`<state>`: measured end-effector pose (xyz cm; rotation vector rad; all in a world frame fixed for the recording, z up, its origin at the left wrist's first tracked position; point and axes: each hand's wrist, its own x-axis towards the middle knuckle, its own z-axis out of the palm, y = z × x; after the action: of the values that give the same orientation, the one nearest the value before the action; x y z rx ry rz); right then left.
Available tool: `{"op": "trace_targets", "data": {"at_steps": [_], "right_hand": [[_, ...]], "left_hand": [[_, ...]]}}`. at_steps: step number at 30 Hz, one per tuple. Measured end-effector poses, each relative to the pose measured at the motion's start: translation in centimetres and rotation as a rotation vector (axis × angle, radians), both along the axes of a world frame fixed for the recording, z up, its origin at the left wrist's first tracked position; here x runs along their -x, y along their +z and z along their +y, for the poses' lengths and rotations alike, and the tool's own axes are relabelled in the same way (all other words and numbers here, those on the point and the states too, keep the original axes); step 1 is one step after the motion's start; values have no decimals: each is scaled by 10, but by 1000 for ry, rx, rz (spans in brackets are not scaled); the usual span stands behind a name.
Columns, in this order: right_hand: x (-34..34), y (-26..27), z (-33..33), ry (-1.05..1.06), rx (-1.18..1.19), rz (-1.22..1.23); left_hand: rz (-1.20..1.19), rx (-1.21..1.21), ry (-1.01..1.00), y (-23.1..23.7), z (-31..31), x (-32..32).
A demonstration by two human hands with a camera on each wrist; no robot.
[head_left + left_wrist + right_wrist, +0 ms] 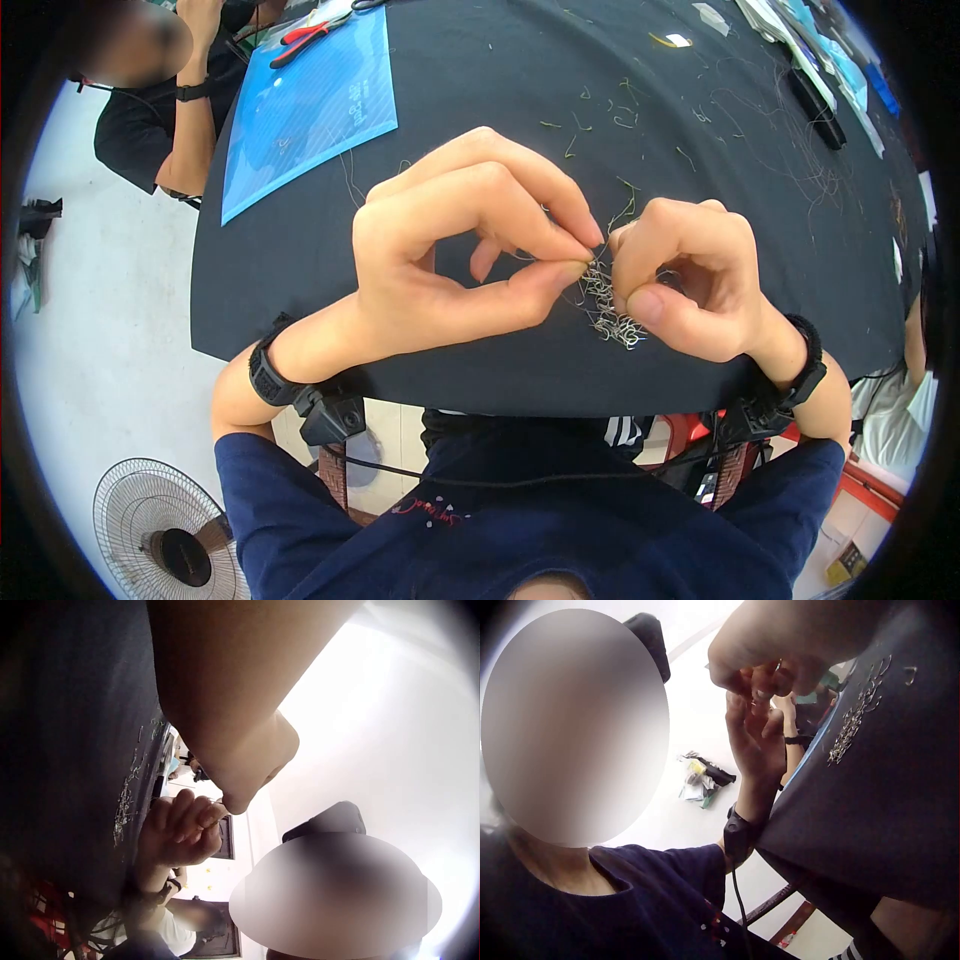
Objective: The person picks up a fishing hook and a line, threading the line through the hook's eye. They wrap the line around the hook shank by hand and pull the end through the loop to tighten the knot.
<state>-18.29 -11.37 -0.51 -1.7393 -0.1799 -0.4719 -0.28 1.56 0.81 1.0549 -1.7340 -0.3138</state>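
My left hand (455,215) pinches a tiny fish hook between thumb and index fingertip, the other fingers arched above it. Close on its right, my right hand (710,265) is curled, thumb against index finger, and pinches a fine line that barely shows; I cannot tell its full course. On the table under the fingertips lies a pile of silvery fish hooks (612,312), partly hidden by the right hand. The right wrist view shows the pile as a strip, with a single hook (910,676) apart from it. There, the fingertips of both hands meet above table height.
A black cloth covers the table (480,375). A blue plastic folder (310,120) lies at the far left with red-handled pliers (300,42) on it. Green snippets (582,122) and tangled thin line (800,150) are scattered beyond my hands. Another person (170,120) sits at the left.
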Motion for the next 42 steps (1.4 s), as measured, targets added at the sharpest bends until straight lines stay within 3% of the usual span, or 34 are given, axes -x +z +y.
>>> {"op": "trace_targets", "data": {"at_steps": [5,12,16,21,32,35,39,42], "right_hand": [[-1,-2,-2,-49,50,-10],[-9,-2,3,-238,185,164],[-12,-5,3,-208,560,-80],[-10,-6,9,-199,691,-243],[-7,-5,6,-200,677,-412],[-3,3,2,-207,657,-379],[-5,0,6,-402,455,-337],[-2,3,8,-457,387,-125]], "left_hand": [[4,14,-4,-1,-1,0],[7,-10,-15,-2,0,2],[-20,-30,32,-2,1,2],[-58,-16,77,-4,1,2],[-182,156,35,-5,-7,2],[-210,164,9,-4,-7,5],[-239,188,-38,-5,-6,7],[-220,189,-50,-3,-3,8]]}}
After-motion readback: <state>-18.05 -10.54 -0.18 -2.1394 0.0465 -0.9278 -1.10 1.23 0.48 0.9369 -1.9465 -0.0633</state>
